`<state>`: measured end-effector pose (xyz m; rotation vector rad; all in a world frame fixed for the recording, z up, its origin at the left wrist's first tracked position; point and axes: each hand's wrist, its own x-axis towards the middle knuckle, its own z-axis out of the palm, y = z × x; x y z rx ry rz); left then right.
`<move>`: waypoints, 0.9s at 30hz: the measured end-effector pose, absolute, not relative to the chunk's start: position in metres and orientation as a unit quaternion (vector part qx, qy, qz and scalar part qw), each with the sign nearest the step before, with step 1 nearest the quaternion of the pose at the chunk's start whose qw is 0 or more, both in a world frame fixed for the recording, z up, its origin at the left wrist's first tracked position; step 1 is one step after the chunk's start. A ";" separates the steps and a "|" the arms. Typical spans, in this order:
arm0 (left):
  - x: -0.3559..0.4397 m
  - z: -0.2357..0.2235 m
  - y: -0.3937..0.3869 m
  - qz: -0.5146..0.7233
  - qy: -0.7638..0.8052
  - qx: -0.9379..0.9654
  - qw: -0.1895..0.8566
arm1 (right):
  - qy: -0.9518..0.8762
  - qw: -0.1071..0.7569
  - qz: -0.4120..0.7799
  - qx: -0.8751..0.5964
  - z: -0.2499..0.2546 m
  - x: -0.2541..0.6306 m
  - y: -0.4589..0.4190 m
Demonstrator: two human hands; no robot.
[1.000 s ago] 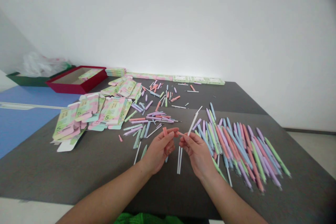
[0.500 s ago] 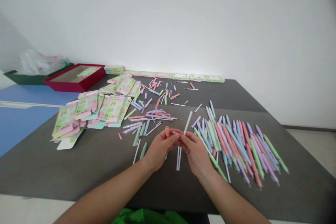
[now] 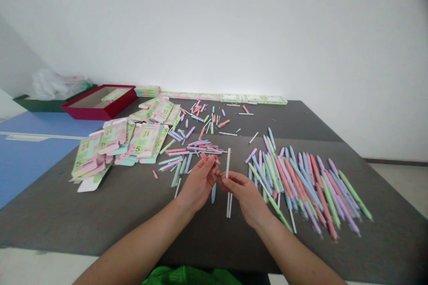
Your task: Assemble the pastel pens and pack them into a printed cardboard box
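Observation:
My left hand (image 3: 198,183) pinches a short salmon-pink pen part (image 3: 203,157) between thumb and fingers. My right hand (image 3: 245,196) is closed on a thin white refill (image 3: 228,163) that stands nearly upright between the two hands. Both hands hover just above the dark grey table (image 3: 117,205), fingertips almost touching. Two more white refills (image 3: 229,205) lie flat under the right hand. A row of finished pastel pens (image 3: 301,182) lies to the right of my right hand.
Loose pen parts (image 3: 197,142) are scattered behind my hands. Flat printed cartons (image 3: 117,142) are heaped at the left. A red tray (image 3: 96,100) and a green tray (image 3: 43,102) sit at the far left. Small boxes (image 3: 234,98) line the wall.
The white refill in my right hand has swung from leaning right to nearly upright. Both hands shifted slightly left, and the pink part in my left hand tilted.

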<state>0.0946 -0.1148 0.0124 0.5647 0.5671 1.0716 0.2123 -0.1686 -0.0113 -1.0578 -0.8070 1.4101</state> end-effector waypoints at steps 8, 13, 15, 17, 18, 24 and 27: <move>0.102 0.019 -0.127 0.489 0.310 0.342 0.740 | -0.428 0.577 0.552 -0.423 -0.011 0.210 -0.170; 0.108 0.020 -0.132 0.482 0.320 0.381 0.721 | -0.459 0.575 0.515 -0.441 -0.014 0.209 -0.171; 0.111 0.019 -0.133 0.481 0.326 0.386 0.716 | -0.459 0.572 0.516 -0.443 -0.014 0.208 -0.172; 0.114 0.019 -0.133 0.478 0.336 0.381 0.717 | -0.458 0.570 0.521 -0.439 -0.013 0.207 -0.173; 0.115 0.018 -0.133 0.475 0.340 0.377 0.719 | -0.460 0.568 0.524 -0.438 -0.013 0.207 -0.173; 0.117 0.016 -0.132 0.455 0.333 0.381 0.733 | -0.473 0.568 0.514 -0.435 -0.009 0.209 -0.174; 0.116 0.013 -0.131 0.450 0.344 0.390 0.726 | -0.493 0.555 0.510 -0.436 -0.009 0.212 -0.172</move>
